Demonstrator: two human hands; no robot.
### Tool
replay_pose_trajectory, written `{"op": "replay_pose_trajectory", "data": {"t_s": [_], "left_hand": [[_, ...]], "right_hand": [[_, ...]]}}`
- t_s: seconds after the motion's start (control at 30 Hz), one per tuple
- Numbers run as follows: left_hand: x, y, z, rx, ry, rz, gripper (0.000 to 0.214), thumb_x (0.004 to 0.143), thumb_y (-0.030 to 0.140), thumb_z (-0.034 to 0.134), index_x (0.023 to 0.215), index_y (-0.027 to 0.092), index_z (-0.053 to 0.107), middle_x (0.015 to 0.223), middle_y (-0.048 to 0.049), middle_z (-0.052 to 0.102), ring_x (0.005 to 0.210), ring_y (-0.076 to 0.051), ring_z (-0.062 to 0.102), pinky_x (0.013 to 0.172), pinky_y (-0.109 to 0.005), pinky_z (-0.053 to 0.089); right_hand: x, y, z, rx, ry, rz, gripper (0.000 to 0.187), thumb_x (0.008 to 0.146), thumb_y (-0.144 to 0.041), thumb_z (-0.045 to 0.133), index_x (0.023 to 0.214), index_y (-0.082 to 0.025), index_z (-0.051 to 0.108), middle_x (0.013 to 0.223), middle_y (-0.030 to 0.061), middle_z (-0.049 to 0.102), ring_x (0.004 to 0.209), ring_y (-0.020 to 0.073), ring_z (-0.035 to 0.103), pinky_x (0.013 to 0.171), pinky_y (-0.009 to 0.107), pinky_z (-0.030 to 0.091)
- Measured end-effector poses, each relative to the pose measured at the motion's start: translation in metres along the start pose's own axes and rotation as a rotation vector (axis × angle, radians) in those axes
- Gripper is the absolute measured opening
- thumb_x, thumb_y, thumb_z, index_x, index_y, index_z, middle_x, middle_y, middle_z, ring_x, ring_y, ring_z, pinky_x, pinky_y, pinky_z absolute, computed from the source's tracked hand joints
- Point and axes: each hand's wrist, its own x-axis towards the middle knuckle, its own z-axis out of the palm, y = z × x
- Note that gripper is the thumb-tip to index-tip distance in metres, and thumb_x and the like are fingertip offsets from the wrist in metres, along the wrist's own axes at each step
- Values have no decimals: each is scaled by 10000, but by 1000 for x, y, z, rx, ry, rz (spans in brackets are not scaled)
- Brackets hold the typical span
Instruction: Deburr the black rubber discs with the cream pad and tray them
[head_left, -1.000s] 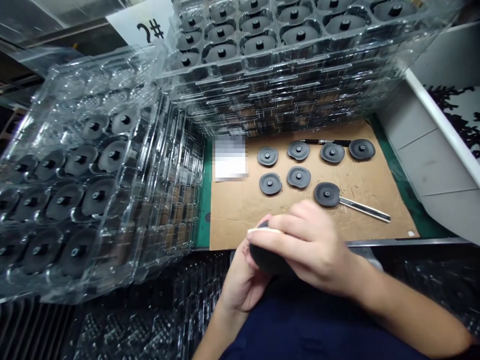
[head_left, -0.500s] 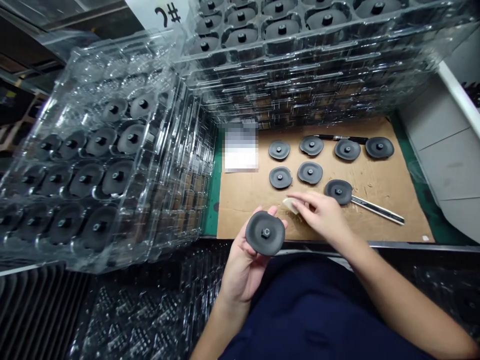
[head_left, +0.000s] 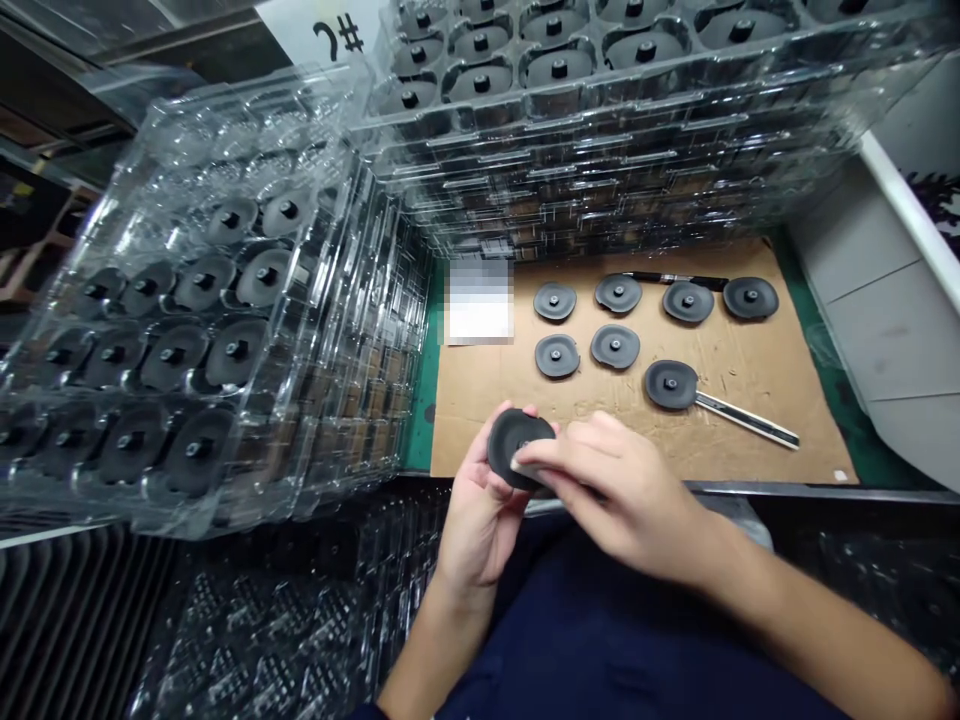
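In my left hand (head_left: 480, 520) I hold a dark grey, dish-shaped part (head_left: 510, 445) with a small post at its centre, its hollow side facing up. My right hand (head_left: 630, 490) is closed in a pinch over that part. Between its fingertips is a small white pad (head_left: 516, 462), mostly hidden now, which presses on the part's face close to the post. Several like parts, one of them a grey disc (head_left: 615, 346), lie on the cardboard sheet (head_left: 480, 420) beyond my hands.
A white-and-black strip-like tool (head_left: 750, 420) touches one disc at right. Behind the discs lies a black pen-like stick (head_left: 675, 279). Stacked clear trays (head_left: 360, 330) of grey parts rise at left, and more trays (head_left: 600, 150) at the back. A white bin wall (head_left: 862, 260) stands right.
My right hand has moved left and toward me, bringing the white pad onto the grey part. The left hand has tilted the part a little and stays nearly in place.
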Motion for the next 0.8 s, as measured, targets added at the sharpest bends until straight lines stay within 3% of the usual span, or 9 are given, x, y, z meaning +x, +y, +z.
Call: {"op": "replay_pose_trajectory", "data": {"t_s": [0.07, 0.17, 0.23, 0.33, 0.43, 0.53, 0.63, 0.73, 0.8], "left_hand": [[-1, 2, -2, -4, 15, 21, 511, 730, 287, 710, 1215, 256, 553, 1271, -44, 573, 1123, -219, 571, 900, -263, 507], [-3, 3, -1, -41, 8, 27, 522, 709, 325, 724, 1203, 288, 559, 1259, -22, 578, 1109, -235, 584, 905, -286, 510], [-6, 3, 3, -69, -16, 17, 521, 713, 371, 711, 1206, 307, 555, 1269, -8, 570, 1113, -246, 583, 925, -309, 503], [-10, 4, 9, -101, -71, -23, 531, 711, 451, 686, 1207, 316, 554, 1282, -3, 563, 1144, -266, 562, 968, -352, 476], [-12, 4, 10, -113, -116, -56, 491, 771, 532, 583, 1215, 328, 542, 1294, -8, 557, 1137, -275, 568, 967, -393, 474], [-11, 2, 8, -62, -110, -20, 467, 870, 574, 371, 1267, 351, 474, 1311, -19, 536, 1064, -241, 615, 894, -385, 516], [-8, 0, 3, 238, -83, 186, 520, 878, 504, 436, 1359, 355, 309, 1290, -62, 524, 1039, -223, 613, 887, -389, 506], [-3, -1, -3, 747, -105, 465, 888, 765, 268, 678, 1427, 294, 85, 1260, -110, 498, 1140, -234, 524, 978, -418, 433], [0, -1, -5, 990, -184, 607, 1059, 687, 137, 730, 1431, 254, -14, 1230, -126, 495, 1150, -234, 499, 986, -430, 420]], "right_hand": [[-5, 10, -5, -71, -34, 105, 204, 888, -144, 486, 1037, -180, 621, 844, 22, 653, 707, 134, 536, 667, 301, 370], [-11, 31, -5, -58, 83, 260, 191, 895, -198, 497, 1036, -202, 626, 863, 22, 649, 739, 137, 548, 696, 290, 390], [-15, 47, 7, 21, 119, 347, 218, 907, -230, 478, 1076, -220, 614, 937, 29, 646, 782, 143, 559, 712, 283, 419], [-22, 75, 35, 41, 63, 387, 227, 872, -217, 508, 1050, -221, 650, 872, 42, 637, 808, 185, 546, 757, 330, 434], [-25, 93, 55, 21, 81, 388, 251, 817, -184, 557, 1037, -208, 675, 986, 85, 608, 966, 246, 505, 879, 412, 402], [-26, 91, 51, 55, 153, 404, 301, 821, -163, 533, 1099, -203, 640, 1149, 97, 549, 1098, 254, 457, 962, 429, 366], [-26, 80, 36, 132, 188, 422, 259, 854, -160, 495, 1065, -217, 633, 1077, 63, 597, 1041, 205, 522, 922, 371, 420], [-33, 70, 27, 214, 203, 442, 193, 871, -174, 498, 994, -225, 638, 986, 28, 639, 952, 161, 581, 856, 305, 465], [-40, 65, 25, 250, 219, 459, 174, 874, -181, 511, 987, -232, 633, 961, 16, 649, 914, 145, 598, 827, 280, 477]]}}
